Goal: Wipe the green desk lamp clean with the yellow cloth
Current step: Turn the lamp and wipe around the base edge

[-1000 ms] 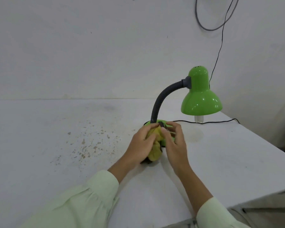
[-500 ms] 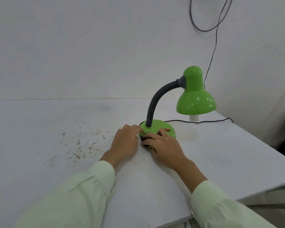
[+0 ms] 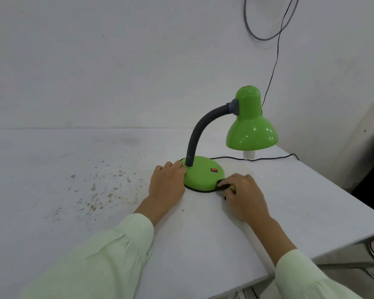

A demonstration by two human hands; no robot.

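Yellow cloth [image 3: 233, 187] under curled right fingers [image 3: 235, 179]

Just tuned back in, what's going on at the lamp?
A person is wiping the base of the green desk lamp. The left hand rests against the base's left edge. The right hand grips the bunched yellow cloth at the base's front right rim; only a sliver of it shows.

the desk lamp [image 3: 201, 175] stands on the table [image 3: 73, 212], right of centre, before the wall [image 3: 117, 61]. the left hand [image 3: 166, 184] lies at its base's left side, the right hand [image 3: 244, 197], holding the cloth [image 3: 233, 187], at its near right edge.
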